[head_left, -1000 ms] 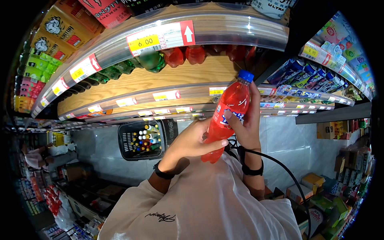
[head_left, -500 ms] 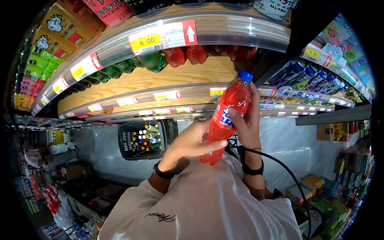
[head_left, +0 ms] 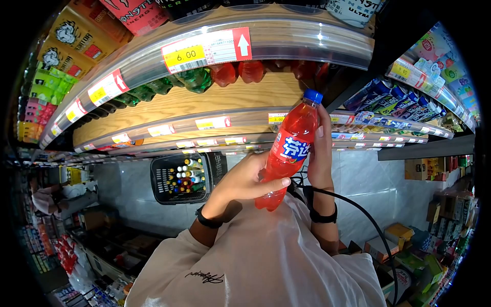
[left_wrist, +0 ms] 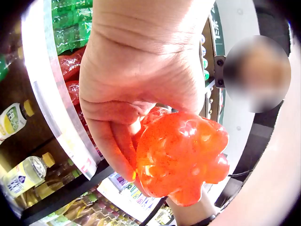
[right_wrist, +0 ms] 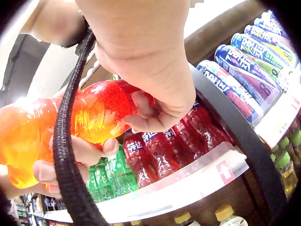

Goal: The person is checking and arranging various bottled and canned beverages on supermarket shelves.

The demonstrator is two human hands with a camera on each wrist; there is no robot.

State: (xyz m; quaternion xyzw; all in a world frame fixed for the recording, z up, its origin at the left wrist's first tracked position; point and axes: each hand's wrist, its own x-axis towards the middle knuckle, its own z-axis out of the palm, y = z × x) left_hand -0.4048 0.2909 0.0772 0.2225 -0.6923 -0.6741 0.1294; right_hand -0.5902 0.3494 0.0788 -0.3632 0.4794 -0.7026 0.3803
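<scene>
A plastic bottle of red soda with a blue cap is held tilted in front of the chest, its cap up and to the right. Its blue-and-white label faces the head camera. My left hand grips the lower half, thumb across the front; in the left wrist view the lobed bottle base sticks out below the palm. Along the upper right side lies my right hand, its thumb at the bottle's edge. Curled right fingertips touch the bottle in the right wrist view.
A wooden shelf with price tags runs ahead, red and green bottles above it. On the floor stands a black basket with several bottles. Cans fill the shelf at right. A black cable hangs by the right arm.
The bottle has turned about its length, so more of the label shows. My right thumb has left the label for the bottle's right edge. The left hand keeps its place.
</scene>
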